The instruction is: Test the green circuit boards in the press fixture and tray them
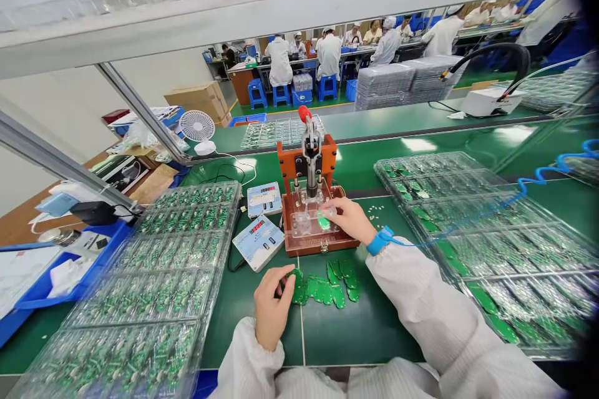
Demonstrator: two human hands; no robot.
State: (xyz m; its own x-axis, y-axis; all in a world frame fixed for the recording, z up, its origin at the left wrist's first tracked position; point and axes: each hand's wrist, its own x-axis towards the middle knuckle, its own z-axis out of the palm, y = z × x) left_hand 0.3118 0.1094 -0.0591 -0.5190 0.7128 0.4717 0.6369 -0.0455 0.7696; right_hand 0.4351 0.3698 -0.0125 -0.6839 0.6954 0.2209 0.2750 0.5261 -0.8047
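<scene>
Green circuit boards (337,295) lie in a loose row on the worktop (346,346), between its front edge and the reddish-brown base of the test fixture (311,190). At the left end of this row is the left hand (272,305); its thumb and fingers pinch the leftmost board (298,290) at the edge. The right hand (349,218) reaches over the right side of the fixture, with its fingertips at one more green board (324,222), placed on the fixture. Whether they grip this board or only touch it, I cannot tell. Around the right wrist there is a blue wrist strap (381,240). Just beside the fixture, on its left, are two boxes with red digits, the rear box (264,198) and the front box (259,242). Along the left side of the worktop lies a clear left tray (214,287) filled with boards, and along the right side a clear right tray (422,229), also containing green boards. Small white pieces (374,215) are scattered between the fixture and the right tray.
</scene>
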